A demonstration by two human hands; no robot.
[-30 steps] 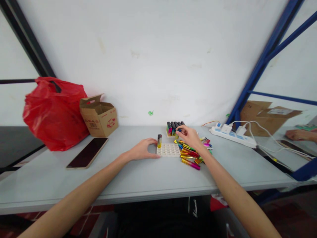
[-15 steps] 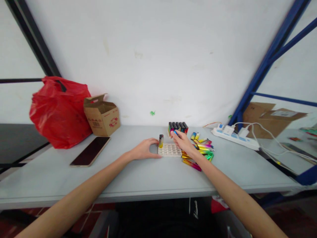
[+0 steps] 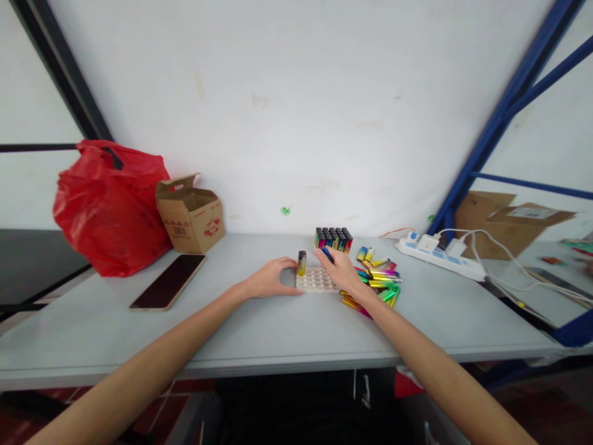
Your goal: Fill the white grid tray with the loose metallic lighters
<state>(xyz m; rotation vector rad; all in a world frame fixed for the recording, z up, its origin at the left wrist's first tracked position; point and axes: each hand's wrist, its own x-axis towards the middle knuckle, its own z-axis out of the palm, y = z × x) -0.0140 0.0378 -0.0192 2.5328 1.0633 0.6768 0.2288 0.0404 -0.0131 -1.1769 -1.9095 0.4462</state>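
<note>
A white tray [image 3: 319,282] with rows of holes lies on the table in front of me. My left hand [image 3: 272,278] curves around the tray's left end, thumb at the front corner and fingers by the back corner. One yellow lighter [image 3: 302,264] with a black top stands upright in the tray's back left corner. Over the tray's right part, my right hand [image 3: 341,270] pinches a blue lighter [image 3: 328,254], tilted; its lower end is hidden by the fingers. Beside that hand lies a loose pile of shiny coloured lighters [image 3: 382,283], partly covered by the wrist.
A block of upright lighters [image 3: 334,238] stands behind the tray by the wall. To the left are a phone [image 3: 169,282], an open cardboard box [image 3: 192,216] and a red plastic bag [image 3: 113,213]. A power strip [image 3: 440,259] with cables lies at the right.
My right hand has moved slightly left over the tray, and more of the blue lighter shows in its fingers. The left hand stays at the tray's left end.
</note>
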